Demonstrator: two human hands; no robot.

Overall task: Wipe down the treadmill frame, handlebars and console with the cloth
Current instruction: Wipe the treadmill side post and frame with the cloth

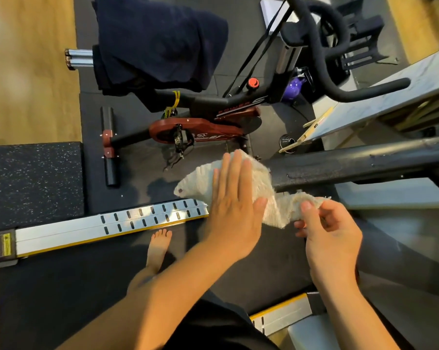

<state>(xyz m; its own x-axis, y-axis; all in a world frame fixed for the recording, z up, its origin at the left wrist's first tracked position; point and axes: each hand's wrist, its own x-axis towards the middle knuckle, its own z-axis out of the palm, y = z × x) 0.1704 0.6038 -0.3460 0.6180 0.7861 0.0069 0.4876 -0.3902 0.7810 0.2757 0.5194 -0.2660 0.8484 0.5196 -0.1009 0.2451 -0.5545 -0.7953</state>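
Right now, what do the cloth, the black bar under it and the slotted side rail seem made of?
The cloth: off-white woven or terry fabric, ribbed, frayed at the edges. The black bar: probably metal with a matte, pebbled coating. The slotted side rail: looks like brushed aluminium, pale sheen, yellow edge strip.

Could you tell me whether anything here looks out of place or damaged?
Two small things: the cloth is frayed at its edges, with loose threads near the right hand, and a dark garment is draped over the seat of the exercise bike. Nothing looks spilled.
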